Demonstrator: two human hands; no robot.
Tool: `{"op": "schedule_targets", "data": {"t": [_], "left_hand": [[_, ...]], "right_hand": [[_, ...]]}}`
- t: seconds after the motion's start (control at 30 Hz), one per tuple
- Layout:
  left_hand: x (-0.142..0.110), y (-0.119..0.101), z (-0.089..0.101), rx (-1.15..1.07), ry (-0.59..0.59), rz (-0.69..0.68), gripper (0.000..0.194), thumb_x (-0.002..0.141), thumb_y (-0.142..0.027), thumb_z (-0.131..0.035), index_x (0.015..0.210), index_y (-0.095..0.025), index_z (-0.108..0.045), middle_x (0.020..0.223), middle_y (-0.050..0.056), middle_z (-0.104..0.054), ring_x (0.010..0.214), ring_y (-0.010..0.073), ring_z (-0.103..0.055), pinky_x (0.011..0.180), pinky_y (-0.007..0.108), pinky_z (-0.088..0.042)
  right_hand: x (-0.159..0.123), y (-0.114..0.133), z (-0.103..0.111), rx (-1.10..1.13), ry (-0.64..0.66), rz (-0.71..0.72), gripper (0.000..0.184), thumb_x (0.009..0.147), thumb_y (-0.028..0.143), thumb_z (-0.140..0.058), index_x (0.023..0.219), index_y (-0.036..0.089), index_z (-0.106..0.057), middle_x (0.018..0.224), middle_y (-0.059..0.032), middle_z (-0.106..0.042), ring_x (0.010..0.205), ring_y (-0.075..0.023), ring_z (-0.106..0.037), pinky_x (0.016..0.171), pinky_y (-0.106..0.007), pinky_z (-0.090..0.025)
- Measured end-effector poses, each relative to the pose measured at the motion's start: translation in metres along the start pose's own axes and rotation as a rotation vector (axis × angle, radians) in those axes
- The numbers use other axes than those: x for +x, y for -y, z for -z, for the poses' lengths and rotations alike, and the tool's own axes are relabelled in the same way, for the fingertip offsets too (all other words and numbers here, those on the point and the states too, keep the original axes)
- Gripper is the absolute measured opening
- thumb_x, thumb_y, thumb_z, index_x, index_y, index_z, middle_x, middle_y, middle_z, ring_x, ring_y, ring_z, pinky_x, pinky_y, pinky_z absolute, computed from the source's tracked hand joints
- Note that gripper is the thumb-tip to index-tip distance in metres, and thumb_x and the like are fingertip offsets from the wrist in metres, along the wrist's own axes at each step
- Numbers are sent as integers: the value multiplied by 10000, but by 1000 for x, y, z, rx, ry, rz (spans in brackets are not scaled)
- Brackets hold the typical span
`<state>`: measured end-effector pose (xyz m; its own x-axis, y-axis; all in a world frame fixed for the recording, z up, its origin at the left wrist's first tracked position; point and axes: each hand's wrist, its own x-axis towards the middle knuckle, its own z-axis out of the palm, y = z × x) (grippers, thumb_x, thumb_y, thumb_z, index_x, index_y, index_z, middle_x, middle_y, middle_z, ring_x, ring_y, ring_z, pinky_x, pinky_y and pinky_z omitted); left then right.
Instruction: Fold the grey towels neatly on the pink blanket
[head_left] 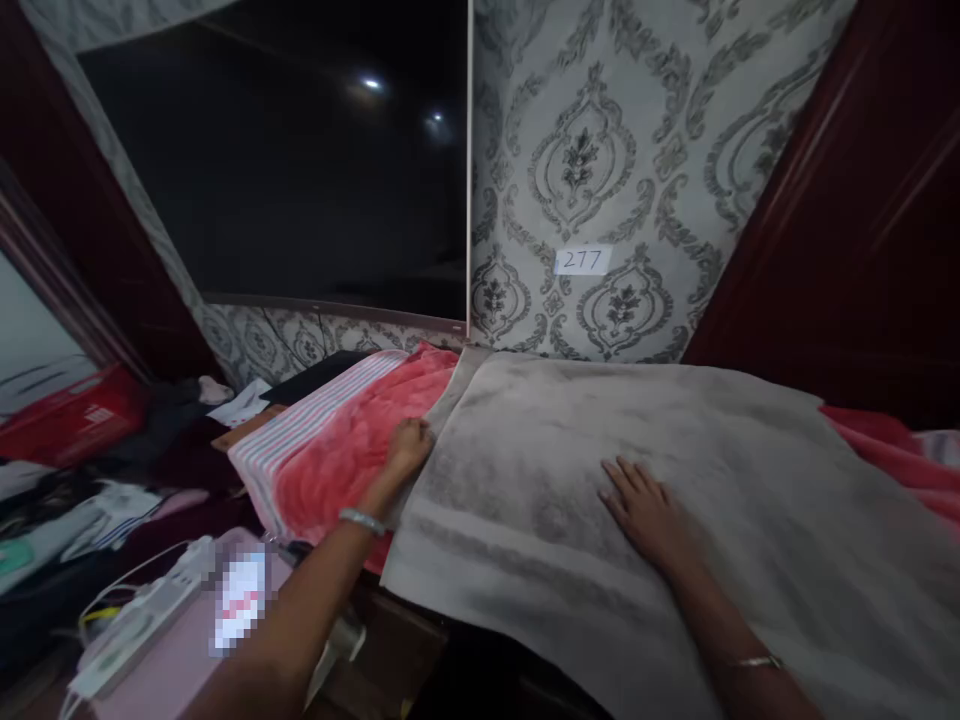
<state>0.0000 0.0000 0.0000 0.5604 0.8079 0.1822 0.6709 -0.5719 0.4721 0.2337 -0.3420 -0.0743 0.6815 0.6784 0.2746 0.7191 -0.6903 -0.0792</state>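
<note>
A large grey towel (540,430) lies spread out, its front edge hanging down. At its left edge, my left hand (409,450) is closed, with the fingers curled on the grey cloth. My right hand (637,505) rests flat on the middle of the towel, fingers spread. Left of the grey towel lies a red towel (330,470) on a striped cloth (300,420), and my left forearm crosses over it. More red cloth (877,435) shows from under the grey towel at the far right.
Behind is a patterned wall with a large television (300,160) and a paper label marked 277 (583,261). At lower left, a white power strip (150,620) with cables lies beside a blurred-out patch. A red bag (75,410) and piled clothes are at the left.
</note>
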Motion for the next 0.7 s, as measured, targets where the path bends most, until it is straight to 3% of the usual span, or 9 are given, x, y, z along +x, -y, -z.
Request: {"op": "schedule_targets", "data": {"t": [0.2,0.33,0.47,0.57,0.7], "left_hand": [[99,-29,-14,-56,31,78,332,864,-251,-609,1172,-133,-649,1137,158,-736,1029,268,-686,829,312,-506],[149,-46,-32,-99,48,40,381,864,-222,-606,1234,-133,-621,1079,111,-750,940,218,-698,787,275,-519],[173,-50,-50,-94,39,-57,374,855,-108,-547,1198,-198,-666,1135,48,-739,1014,185,-675,890,266,-512],[180,-43,-61,-40,-11,-69,413,856,-72,-494,1197,-210,-682,1248,78,-689,1122,232,-639,975,331,-487],[187,-36,-67,32,-12,-55,409,877,-89,-447,1189,-186,-694,1271,128,-665,1122,279,-639,973,379,-483]], "right_hand": [[0,-2,-5,9,-17,-1,569,997,459,-299,1504,276,-481,1591,-51,-407,1475,-306,-343,1157,-574,-337],[0,-5,-7,17,-23,1,573,997,471,-310,1517,287,-467,1598,-38,-396,1481,-304,-333,1163,-572,-334],[-1,-7,-6,25,-17,4,568,999,480,-318,1519,302,-464,1608,-24,-374,1494,-301,-308,1166,-581,-333],[-3,-9,-7,32,-10,6,576,1004,501,-314,1535,315,-436,1624,-11,-340,1503,-293,-291,1172,-577,-332],[-2,-8,-4,49,17,0,573,1009,505,-332,1544,318,-422,1635,-13,-318,1511,-293,-269,1188,-577,-305]]}}
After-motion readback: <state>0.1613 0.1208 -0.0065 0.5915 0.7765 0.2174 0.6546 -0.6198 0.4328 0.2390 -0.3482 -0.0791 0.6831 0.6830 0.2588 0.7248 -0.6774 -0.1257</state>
